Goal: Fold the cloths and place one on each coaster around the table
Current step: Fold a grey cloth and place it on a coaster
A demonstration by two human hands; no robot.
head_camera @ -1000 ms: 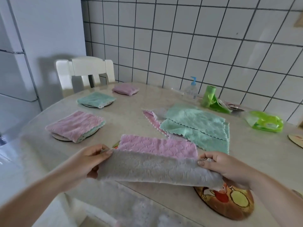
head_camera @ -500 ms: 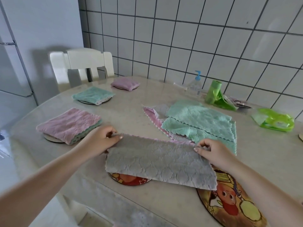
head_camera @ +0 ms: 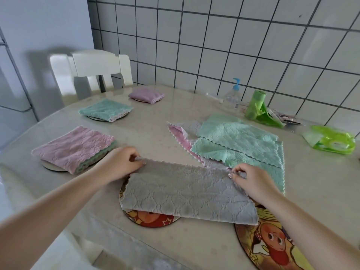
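Note:
A grey cloth (head_camera: 185,193), folded in half, lies across a cartoon coaster (head_camera: 153,219) near the table's front edge. My left hand (head_camera: 120,162) pinches its far left corner and my right hand (head_camera: 251,180) pinches its far right corner. A larger cartoon coaster (head_camera: 268,242) sits partly under the cloth's right end. Folded cloths rest on three coasters at the left: a pink one (head_camera: 74,147), a mint one (head_camera: 106,109) and a purple one (head_camera: 146,94). Unfolded mint cloths (head_camera: 237,141) lie in a pile over a pink-edged cloth (head_camera: 178,133).
A white chair (head_camera: 91,69) stands at the table's far left. By the tiled wall stand a pump bottle (head_camera: 232,97), a green bag roll (head_camera: 257,107) and a green packet (head_camera: 331,141). The table (head_camera: 148,133) edge runs just below the coasters.
The near grey half of the cloth has been lifted and folded forward over the pink side. Both hands moved away from me and laid it flat on the coaster.

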